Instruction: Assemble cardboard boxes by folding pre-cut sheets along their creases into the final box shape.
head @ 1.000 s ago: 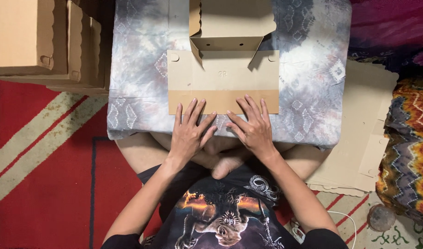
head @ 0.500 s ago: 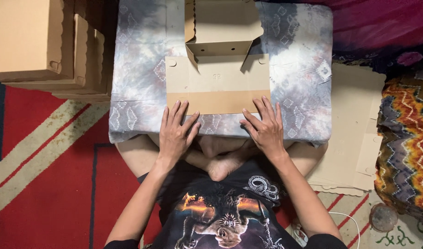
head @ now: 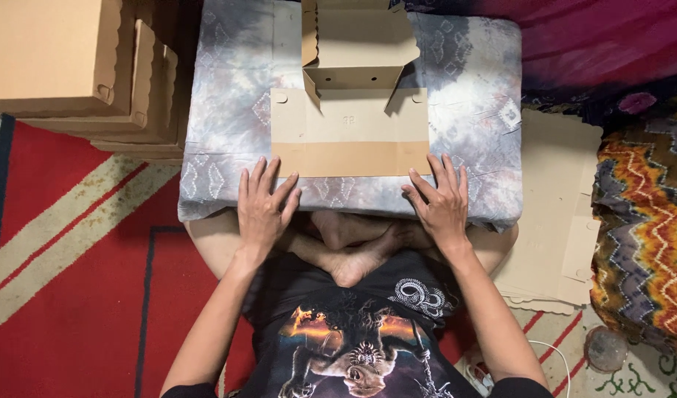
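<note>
We see the flat, half-folded brown cardboard box blank (head: 349,133) lying mid-bench on the grey patterned cloth-covered bench (head: 471,110), long axis across, just beyond our hands. Our left hand (head: 265,206) and right hand (head: 440,203) rest palm-down, fingers spread, holding nothing, at the near edge, equally close.

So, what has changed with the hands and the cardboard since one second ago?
Both hands moved apart: the left hand slid left and the right hand slid right, off the flat cardboard onto the cloth. They hold nothing. The cardboard, half folded into a box, stayed in place.
</note>
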